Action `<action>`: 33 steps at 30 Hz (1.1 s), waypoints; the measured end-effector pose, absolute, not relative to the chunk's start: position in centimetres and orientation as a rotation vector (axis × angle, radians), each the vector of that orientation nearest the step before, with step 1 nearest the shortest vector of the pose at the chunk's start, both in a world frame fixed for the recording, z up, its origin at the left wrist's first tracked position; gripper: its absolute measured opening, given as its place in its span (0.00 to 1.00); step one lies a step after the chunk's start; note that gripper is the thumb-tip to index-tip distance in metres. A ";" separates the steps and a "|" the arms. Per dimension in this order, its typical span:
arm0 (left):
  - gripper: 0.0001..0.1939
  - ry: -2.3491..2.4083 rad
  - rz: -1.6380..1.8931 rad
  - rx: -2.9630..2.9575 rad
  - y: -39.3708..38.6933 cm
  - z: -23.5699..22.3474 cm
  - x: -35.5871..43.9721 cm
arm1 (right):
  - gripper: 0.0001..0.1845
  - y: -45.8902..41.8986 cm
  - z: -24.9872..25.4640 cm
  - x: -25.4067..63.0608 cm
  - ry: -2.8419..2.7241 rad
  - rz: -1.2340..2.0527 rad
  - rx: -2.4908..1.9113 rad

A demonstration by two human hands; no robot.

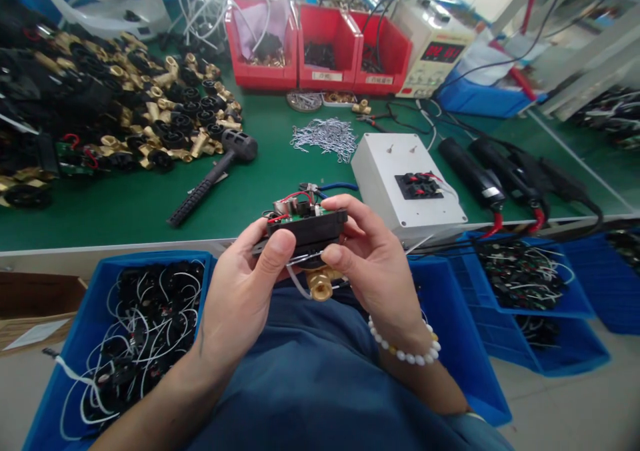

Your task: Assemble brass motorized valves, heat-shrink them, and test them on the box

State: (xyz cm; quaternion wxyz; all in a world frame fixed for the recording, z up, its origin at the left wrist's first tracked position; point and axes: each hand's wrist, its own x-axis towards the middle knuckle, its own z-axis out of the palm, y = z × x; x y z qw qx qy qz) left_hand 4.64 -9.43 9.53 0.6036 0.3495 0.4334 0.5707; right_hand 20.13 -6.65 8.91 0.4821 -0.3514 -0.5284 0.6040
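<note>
Black housing (309,235) held btwn L grip (245,281) & R grip (383,271).

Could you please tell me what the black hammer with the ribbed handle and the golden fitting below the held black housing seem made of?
Black hammer: matte, perhaps rubber or plastic, from its dull, ribbed surface. Golden fitting: probably brass, smooth, from its yellow metallic shine.

Centre: black housing (307,233), partly hidden by left hand (245,281) and right hand (380,264). 12 o'clock: bin labels (327,76), lettering too small to read. 10 o'clock: white fan (125,11), top cut off. 8 o'clock: blue crate (90,304), near end cropped by lower edge. Between 2 and 3 o'clock: dark parts (615,114), blurred, cropped at right.
</note>
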 end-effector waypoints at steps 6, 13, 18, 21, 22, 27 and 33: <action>0.25 1.017 1.343 0.818 -9.3 9.5 4.7 | 0.28 -6.9 9.1 19.4 -1.232 1.512 -0.812; 0.25 1.093 1.377 0.866 -9.5 9.8 4.6 | 0.29 -7.5 9.5 18.3 -1.177 1.522 -0.828; 0.26 1.058 1.378 0.783 -9.3 9.7 4.4 | 0.32 -7.6 9.3 18.2 -1.301 1.469 -0.896; 0.25 0.996 1.361 0.754 -8.9 9.8 4.3 | 0.33 -7.6 9.2 17.9 -1.308 1.456 -0.858; 0.25 0.978 1.352 0.743 -8.8 9.8 4.3 | 0.33 -7.6 9.2 18.0 -1.301 1.459 -0.848; 0.29 0.924 1.285 0.703 -8.4 9.9 3.8 | 0.30 -7.3 8.6 20.6 -1.399 1.356 -0.927; 0.23 0.880 1.377 0.624 -8.4 11.2 2.3 | 0.22 -6.6 2.9 27.3 -2.261 1.042 -1.156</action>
